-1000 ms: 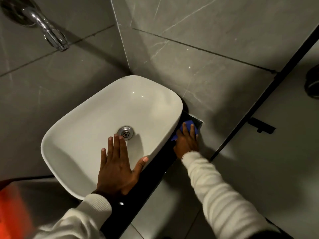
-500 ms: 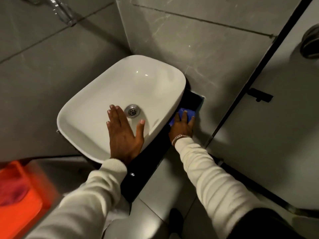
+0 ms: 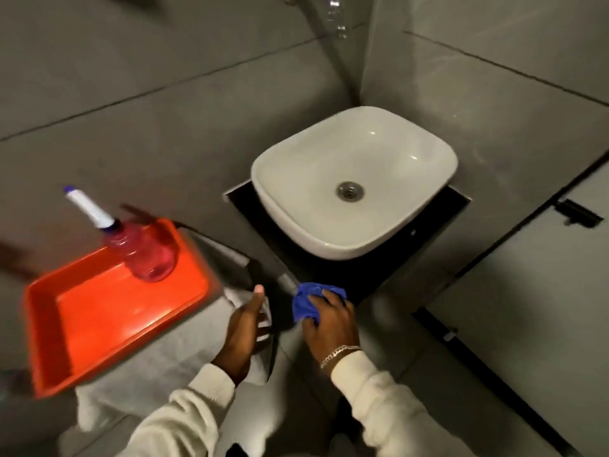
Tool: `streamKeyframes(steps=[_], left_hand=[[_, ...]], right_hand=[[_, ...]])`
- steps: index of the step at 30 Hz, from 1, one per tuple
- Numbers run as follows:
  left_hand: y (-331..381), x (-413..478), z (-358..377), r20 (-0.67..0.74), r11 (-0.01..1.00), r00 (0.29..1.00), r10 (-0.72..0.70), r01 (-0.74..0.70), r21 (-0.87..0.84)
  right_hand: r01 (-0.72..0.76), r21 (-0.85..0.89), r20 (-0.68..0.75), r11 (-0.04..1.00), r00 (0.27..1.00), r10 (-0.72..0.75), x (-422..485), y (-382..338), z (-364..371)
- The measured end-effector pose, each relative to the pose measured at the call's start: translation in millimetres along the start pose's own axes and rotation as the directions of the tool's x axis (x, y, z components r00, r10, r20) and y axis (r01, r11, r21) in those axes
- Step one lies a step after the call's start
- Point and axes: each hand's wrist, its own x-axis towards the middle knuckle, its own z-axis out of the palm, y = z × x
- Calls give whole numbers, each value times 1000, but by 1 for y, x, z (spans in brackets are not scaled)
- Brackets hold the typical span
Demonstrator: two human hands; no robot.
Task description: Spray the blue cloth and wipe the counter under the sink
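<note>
A white basin [image 3: 356,179] sits on a black counter [image 3: 425,239] in the corner of grey tiled walls. My right hand [image 3: 329,321] grips the bunched blue cloth [image 3: 308,303] at the counter's front corner, below the basin. My left hand [image 3: 245,328] hovers just left of it, fingers apart, holding nothing. A pink spray bottle [image 3: 145,252] with a white and blue nozzle stands in an orange tray [image 3: 99,308] to the left.
The orange tray rests on a white cloth-covered surface [image 3: 171,364]. A chrome tap [image 3: 336,14] juts out above the basin. A dark-framed partition with a black latch [image 3: 576,216] stands at the right.
My left hand has come off the basin and now hovers by the tray. My right hand has drawn the blue cloth from the counter's right side to its front corner. The view has swung left.
</note>
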Motion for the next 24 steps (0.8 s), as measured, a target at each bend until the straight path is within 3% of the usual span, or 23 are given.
streamKeyframes(steps=[1,3,5,6,9,11,13,15,18,20,22,24], left_hand=[[5,-2,-11,124,997,990,-70,67,27],[11,-2,-40,203,998,977,-65,66,-1],[21,-3,-70,155,986,988,26,0,-165],[25,-4,-92,66,972,995,68,-51,-228],[31,-4,-143,-93,928,984,152,-174,-329],[32,-4,-187,-90,882,970,225,-242,-405],[36,-1,-222,-131,849,952,277,-306,-431],[42,8,-246,-260,843,923,283,-369,-391],[45,24,-274,-421,902,866,271,-380,-202],[42,33,-295,-418,934,862,288,-349,-77],[45,35,-308,-325,966,913,247,-259,5],[50,31,-314,-299,955,914,273,-220,201]], right_hand=[[19,68,-9,998,1000,-18,-3,-10,4],[123,143,21,982,992,-127,-14,-52,17],[242,197,66,950,964,-259,-24,-94,37],[273,265,57,925,953,-298,-28,-116,49],[93,596,42,797,988,-147,-17,-150,56],[-59,775,165,630,980,-112,0,-180,70],[-221,840,322,496,938,-127,22,-206,91],[-209,761,360,614,924,-131,39,-229,117],[-97,569,270,816,960,-74,54,-253,156],[-55,514,234,856,969,-78,63,-263,173],[-54,445,268,894,961,-75,71,-264,182],[7,396,305,918,942,-138,69,-265,185]])
